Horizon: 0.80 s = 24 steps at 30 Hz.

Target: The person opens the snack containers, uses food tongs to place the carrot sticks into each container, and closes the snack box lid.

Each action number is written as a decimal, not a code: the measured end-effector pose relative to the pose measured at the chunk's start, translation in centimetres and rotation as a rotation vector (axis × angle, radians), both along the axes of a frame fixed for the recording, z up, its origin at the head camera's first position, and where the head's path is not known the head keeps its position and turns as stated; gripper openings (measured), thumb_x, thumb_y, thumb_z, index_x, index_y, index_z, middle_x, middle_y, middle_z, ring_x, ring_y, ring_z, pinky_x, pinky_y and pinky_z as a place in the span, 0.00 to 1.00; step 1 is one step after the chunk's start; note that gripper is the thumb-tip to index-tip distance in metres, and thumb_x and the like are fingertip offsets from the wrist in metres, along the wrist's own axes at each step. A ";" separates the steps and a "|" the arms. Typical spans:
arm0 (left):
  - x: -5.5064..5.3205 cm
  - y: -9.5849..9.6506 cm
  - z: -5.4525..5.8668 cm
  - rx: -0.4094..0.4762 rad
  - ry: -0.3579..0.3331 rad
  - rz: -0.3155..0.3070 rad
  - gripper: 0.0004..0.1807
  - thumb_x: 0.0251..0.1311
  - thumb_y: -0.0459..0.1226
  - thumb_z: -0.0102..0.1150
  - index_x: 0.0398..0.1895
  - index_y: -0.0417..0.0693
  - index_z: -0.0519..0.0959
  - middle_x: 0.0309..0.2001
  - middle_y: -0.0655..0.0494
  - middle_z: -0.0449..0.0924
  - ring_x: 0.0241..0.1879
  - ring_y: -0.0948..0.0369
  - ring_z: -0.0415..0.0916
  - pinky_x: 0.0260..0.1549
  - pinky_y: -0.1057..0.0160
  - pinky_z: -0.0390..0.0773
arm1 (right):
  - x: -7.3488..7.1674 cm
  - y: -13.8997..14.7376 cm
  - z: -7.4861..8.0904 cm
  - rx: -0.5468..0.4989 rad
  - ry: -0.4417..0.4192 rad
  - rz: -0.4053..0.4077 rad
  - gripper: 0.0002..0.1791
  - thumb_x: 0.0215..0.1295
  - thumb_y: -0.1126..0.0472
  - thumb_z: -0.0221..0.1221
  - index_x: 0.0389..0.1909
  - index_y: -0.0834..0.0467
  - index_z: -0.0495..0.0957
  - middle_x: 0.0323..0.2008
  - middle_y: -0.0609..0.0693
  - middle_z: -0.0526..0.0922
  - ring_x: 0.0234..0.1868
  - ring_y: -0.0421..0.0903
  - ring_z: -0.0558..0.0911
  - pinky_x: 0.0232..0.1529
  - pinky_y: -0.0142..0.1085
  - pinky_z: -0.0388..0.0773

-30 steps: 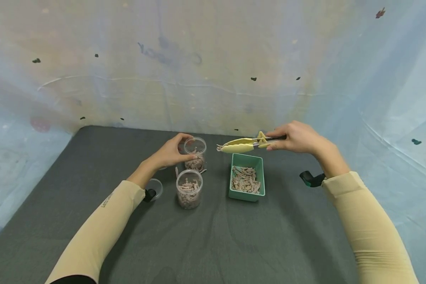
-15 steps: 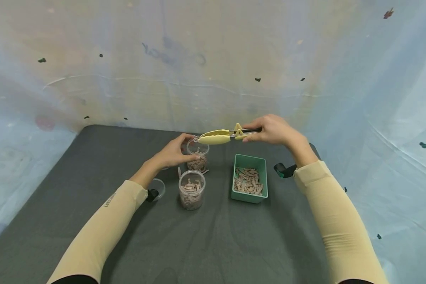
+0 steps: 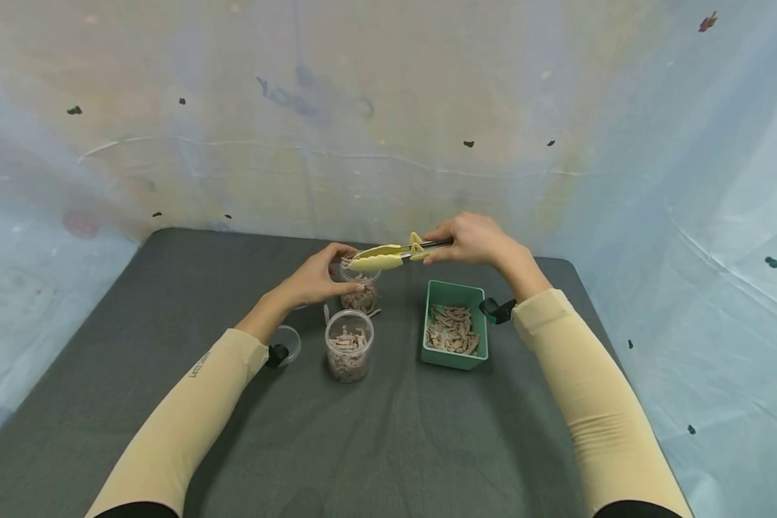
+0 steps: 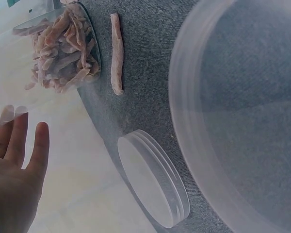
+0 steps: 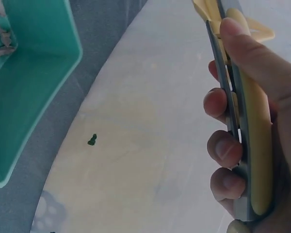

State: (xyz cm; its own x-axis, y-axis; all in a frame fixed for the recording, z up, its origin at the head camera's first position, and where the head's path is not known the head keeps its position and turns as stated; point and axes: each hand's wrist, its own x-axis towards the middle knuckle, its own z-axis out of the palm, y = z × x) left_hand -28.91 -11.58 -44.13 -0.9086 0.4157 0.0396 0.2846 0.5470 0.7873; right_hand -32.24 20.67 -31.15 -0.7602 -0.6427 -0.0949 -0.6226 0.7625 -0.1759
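My left hand [image 3: 317,279] grips a clear plastic jar [image 3: 360,296] by its side, thumb in front and fingers behind. Brownish strips fill its lower part, seen also through the jar wall [image 4: 68,53] in the left wrist view. With my right hand [image 3: 475,239] I squeeze yellow-tipped tongs [image 3: 382,257] by their handles. The tong heads lie over the mouth of that jar, with a few strips poking out at their tips. In the right wrist view, the fingers and thumb wrap round the tong handles [image 5: 252,145]. Closer to me stands a second clear jar [image 3: 350,363] of strips.
A green rectangular tub [image 3: 455,362] of strips stands right of the jars. Clear round lids lie at the left, one large [image 4: 189,97] and one farther off [image 4: 155,179]. A loose strip [image 4: 116,53] lies on the dark cloth near the held jar. A pale sheet [image 3: 388,108] hangs behind.
My right hand has carried the tongs leftward from above the tub to the mouth of the held jar. The left hand keeps its grip on the jar.
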 end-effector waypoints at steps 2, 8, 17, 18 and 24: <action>0.1 0.0 0.0 -0.002 -0.003 0.002 0.45 0.64 0.51 0.72 0.78 0.46 0.60 0.75 0.45 0.63 0.72 0.44 0.63 0.66 0.44 0.71 | 0.0 0.0 -0.2 0.011 0.000 -0.010 0.30 0.64 0.40 0.70 0.64 0.47 0.83 0.60 0.52 0.85 0.51 0.52 0.85 0.41 0.49 0.80; 0.0 0.0 0.0 0.007 0.003 0.002 0.46 0.64 0.51 0.73 0.77 0.45 0.60 0.75 0.45 0.63 0.73 0.44 0.63 0.66 0.44 0.71 | 0.2 -0.1 -0.2 0.009 0.017 -0.012 0.30 0.64 0.41 0.71 0.64 0.47 0.83 0.61 0.52 0.85 0.49 0.52 0.86 0.39 0.49 0.80; -0.2 0.2 0.0 0.008 0.004 -0.003 0.45 0.64 0.50 0.73 0.77 0.45 0.61 0.74 0.44 0.63 0.73 0.44 0.63 0.66 0.44 0.71 | 0.8 -0.1 0.2 0.042 0.044 -0.022 0.31 0.62 0.40 0.72 0.65 0.47 0.83 0.61 0.52 0.85 0.49 0.53 0.86 0.38 0.49 0.80; -0.2 0.3 0.0 0.007 0.008 -0.005 0.45 0.64 0.50 0.73 0.77 0.45 0.61 0.74 0.44 0.63 0.72 0.44 0.64 0.66 0.43 0.71 | 0.8 0.0 0.2 0.044 0.046 -0.023 0.32 0.62 0.40 0.72 0.65 0.47 0.83 0.61 0.52 0.85 0.49 0.53 0.86 0.38 0.50 0.80; -0.2 0.5 0.1 0.005 0.015 -0.019 0.46 0.64 0.50 0.73 0.77 0.43 0.60 0.74 0.43 0.63 0.72 0.43 0.63 0.66 0.43 0.71 | 1.3 0.7 0.2 0.036 0.057 -0.025 0.33 0.63 0.39 0.71 0.66 0.47 0.82 0.61 0.52 0.84 0.53 0.55 0.85 0.43 0.52 0.81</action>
